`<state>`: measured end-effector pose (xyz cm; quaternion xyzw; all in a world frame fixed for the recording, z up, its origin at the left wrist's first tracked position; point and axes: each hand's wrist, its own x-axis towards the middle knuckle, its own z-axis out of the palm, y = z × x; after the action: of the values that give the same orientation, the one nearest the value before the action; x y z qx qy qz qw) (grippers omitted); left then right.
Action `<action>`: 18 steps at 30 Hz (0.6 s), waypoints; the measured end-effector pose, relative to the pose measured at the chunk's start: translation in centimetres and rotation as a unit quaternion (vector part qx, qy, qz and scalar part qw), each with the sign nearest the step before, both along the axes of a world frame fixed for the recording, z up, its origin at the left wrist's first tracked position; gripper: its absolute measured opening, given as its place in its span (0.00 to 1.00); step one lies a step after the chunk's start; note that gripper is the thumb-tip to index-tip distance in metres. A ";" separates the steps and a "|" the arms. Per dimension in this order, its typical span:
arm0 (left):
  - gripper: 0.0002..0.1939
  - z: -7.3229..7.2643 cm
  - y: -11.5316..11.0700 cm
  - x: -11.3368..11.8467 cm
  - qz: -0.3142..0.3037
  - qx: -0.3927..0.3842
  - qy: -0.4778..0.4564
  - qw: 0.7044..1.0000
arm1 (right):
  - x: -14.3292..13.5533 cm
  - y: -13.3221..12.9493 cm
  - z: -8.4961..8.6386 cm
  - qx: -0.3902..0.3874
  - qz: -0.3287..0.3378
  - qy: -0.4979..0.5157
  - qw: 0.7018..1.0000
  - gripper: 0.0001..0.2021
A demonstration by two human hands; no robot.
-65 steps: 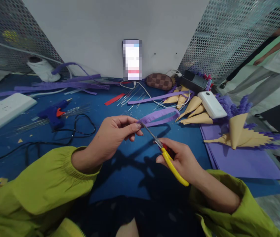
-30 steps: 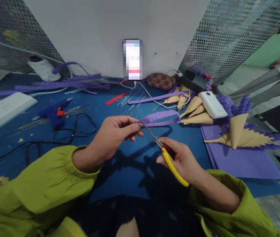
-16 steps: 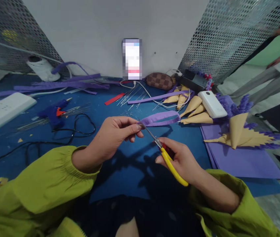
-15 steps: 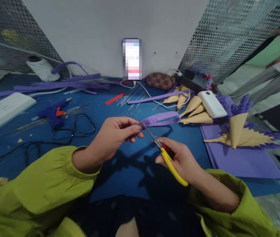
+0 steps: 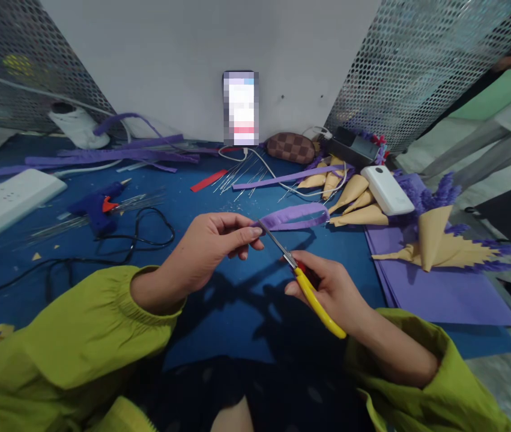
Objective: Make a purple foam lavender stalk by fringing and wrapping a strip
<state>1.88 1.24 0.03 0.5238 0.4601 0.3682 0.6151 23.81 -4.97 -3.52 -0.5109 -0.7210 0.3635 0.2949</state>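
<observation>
A purple strip (image 5: 298, 216), folded into a long loop, is pinched at its left end by my left hand (image 5: 219, 243). My right hand (image 5: 334, 294) is closed around scissors (image 5: 320, 306) with yellow and red handles. Their blades point up and left, and the tips lie at the strip's edge beside my left fingertips. The loop's far end reaches the tan paper cones (image 5: 363, 215) on the right.
A phone (image 5: 241, 108) leans on the back wall. At left are a glue gun (image 5: 97, 207), its black cable and a power strip (image 5: 12, 201). A power bank (image 5: 388, 189) and purple sheets (image 5: 453, 300) lie at right. A person's grey-trousered legs show beyond.
The scissors and my right hand have shifted slightly to the right, and the blade tips have drawn back a little from my left fingers. My left hand has barely moved.
</observation>
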 end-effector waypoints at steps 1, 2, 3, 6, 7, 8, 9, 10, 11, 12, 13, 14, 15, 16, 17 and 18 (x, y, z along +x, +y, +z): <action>0.08 0.0 0.0 0.0 0.002 0.002 0.000 1.000 | 0.0 0.0 0.0 0.000 -0.003 0.000 1.000 0.21; 0.08 -0.1 0.0 -0.1 0.004 0.004 0.000 1.000 | 0.0 0.0 -0.1 -0.002 -0.005 0.000 1.000 0.21; 0.08 -0.1 0.0 -0.1 0.007 0.006 0.001 1.000 | 0.0 0.0 -0.1 -0.003 -0.004 0.000 1.000 0.20; 0.07 -0.1 -0.1 0.0 0.016 0.009 -0.004 1.000 | 0.0 0.0 0.0 0.001 0.008 -0.001 1.000 0.22; 0.07 0.0 -0.1 0.0 0.021 0.008 -0.009 1.000 | 0.0 0.0 0.0 0.005 0.010 -0.004 1.000 0.22; 0.07 0.0 -0.1 0.0 0.027 0.006 -0.014 1.000 | 0.0 0.0 0.0 0.009 0.011 -0.009 1.000 0.23; 0.07 0.0 -0.1 0.0 0.032 0.004 -0.019 0.999 | 0.0 0.0 0.0 0.013 0.010 -0.014 1.000 0.24; 0.08 0.0 -0.1 0.1 0.035 0.003 -0.023 0.999 | 0.0 0.0 0.1 0.015 0.009 -0.018 1.000 0.24; 0.08 0.0 -0.2 0.1 0.036 0.002 -0.024 0.999 | 0.0 0.0 0.1 0.017 0.008 -0.020 1.000 0.24; 0.08 0.0 -0.1 0.1 0.035 0.002 -0.022 0.999 | -0.1 0.0 0.1 0.019 0.007 -0.020 1.000 0.23; 0.09 0.1 -0.1 0.2 0.033 0.002 -0.020 0.999 | -0.1 0.1 0.1 0.019 0.007 -0.018 1.000 0.23; 0.09 0.1 -0.1 0.2 0.033 0.002 -0.018 0.999 | -0.1 0.1 0.1 0.019 0.009 -0.014 1.000 0.23; 0.09 0.1 -0.1 0.2 0.032 0.002 -0.016 0.999 | -0.2 0.1 0.2 0.018 0.011 -0.010 1.000 0.23; 0.09 0.1 -0.1 0.2 0.032 0.002 -0.016 0.999 | -0.2 0.1 0.2 0.017 0.013 -0.005 1.000 0.23; 0.09 0.1 -0.1 0.2 0.032 0.002 -0.016 0.999 | -0.2 0.1 0.2 0.015 0.015 -0.001 1.000 0.23; 0.08 0.1 -0.1 0.2 0.032 0.002 -0.016 0.999 | -0.2 0.1 0.2 0.013 0.016 0.001 1.000 0.22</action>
<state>2.11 1.18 0.16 0.5040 0.4661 0.3969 0.6093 23.64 -4.91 -3.35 -0.4948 -0.7334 0.3597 0.2964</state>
